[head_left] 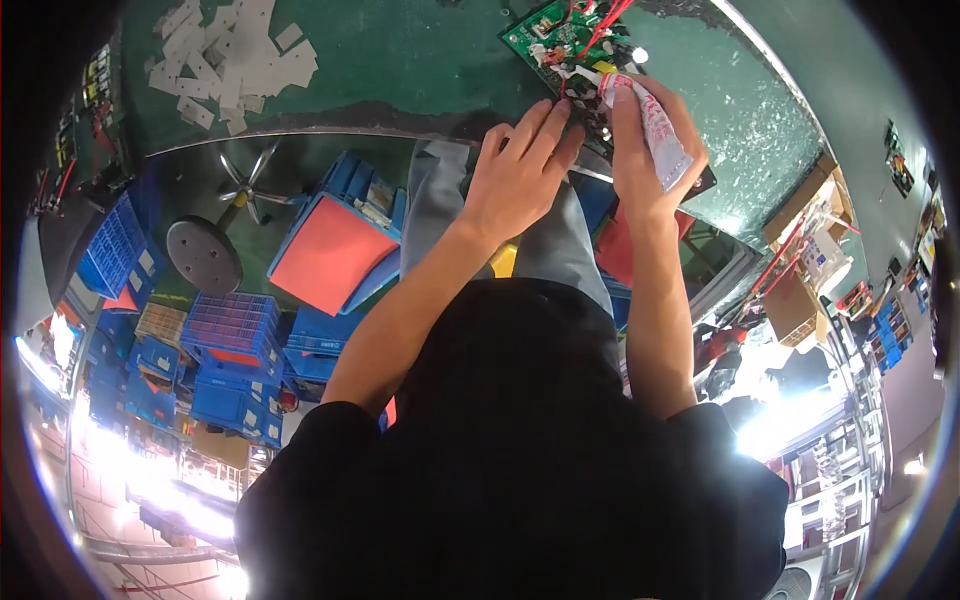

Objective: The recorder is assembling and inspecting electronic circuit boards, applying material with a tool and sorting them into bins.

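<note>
Paste tube [660,130] at circuit board [565,45]
Right hand [650,150] fingers clamp tube; left hand [520,165] fingers flat, empty, steadying board; over-squeezing risks smearing components

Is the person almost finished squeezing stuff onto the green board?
Can't tell how much is done. The right hand holds the tube, nozzle at the board, while the left hand steadies its edge. White pads lie untouched on the bench.

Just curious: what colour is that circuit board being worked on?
Green, the circuit board; it shows only in the head view.
</note>
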The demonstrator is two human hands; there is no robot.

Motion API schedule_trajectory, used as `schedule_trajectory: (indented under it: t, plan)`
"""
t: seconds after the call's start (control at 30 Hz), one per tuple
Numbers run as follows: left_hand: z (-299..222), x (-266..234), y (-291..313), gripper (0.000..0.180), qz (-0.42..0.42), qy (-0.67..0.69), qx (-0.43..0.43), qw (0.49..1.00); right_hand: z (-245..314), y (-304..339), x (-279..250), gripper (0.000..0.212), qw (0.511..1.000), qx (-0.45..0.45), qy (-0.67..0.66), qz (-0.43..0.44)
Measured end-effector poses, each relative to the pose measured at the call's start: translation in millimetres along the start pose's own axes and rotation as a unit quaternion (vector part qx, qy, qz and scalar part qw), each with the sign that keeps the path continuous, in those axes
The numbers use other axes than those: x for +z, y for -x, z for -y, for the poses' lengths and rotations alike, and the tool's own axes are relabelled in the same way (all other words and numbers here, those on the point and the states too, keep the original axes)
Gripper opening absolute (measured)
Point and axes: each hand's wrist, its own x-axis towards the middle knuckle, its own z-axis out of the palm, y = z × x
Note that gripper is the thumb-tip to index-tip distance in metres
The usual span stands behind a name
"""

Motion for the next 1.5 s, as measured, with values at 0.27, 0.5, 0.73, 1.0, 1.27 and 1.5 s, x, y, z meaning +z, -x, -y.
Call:
schedule_trajectory:
  t: [0.27, 0.5, 0.73, 1.0, 1.27, 1.5]
  plan:
    - [-17.5, -15.6, -15.2, 0.046, 0.028, -0.023, 0.025, 0.999, 12.9, -6.8, -45.2, 0.024, 0.909, 0.223, -0.339, -0.093]
    - [-18.2, -41.2, -10.6, 0.046, 0.036, -0.045, 0.032, 0.998, -30.3, -2.9, -144.5, 0.026, 0.757, 0.328, -0.485, -0.290]
    - [-35.4, -60.3, -15.2, 0.042, 0.018, -0.018, 0.000, 1.000, -158.2, 26.9, -162.7, 0.010, 0.654, 0.408, -0.496, -0.400]
    - [1.1, -83.0, 22.7, 0.021, -0.073, -0.039, -0.185, 0.979, -207.6, 96.3, -231.5, 0.022, 0.502, 0.367, -0.642, -0.448]
    - [-27.6, -72.7, -38.3, 0.017, 0.019, -0.115, 0.031, 0.993, -203.1, 108.1, -253.0, 0.015, 0.607, 0.463, -0.529, -0.371]
    - [5.4, -70.7, -110.1, 0.037, 0.022, -0.120, 0.177, 0.977, -67.1, 59.1, -189.3, 0.028, 0.971, 0.186, -0.138, -0.063]
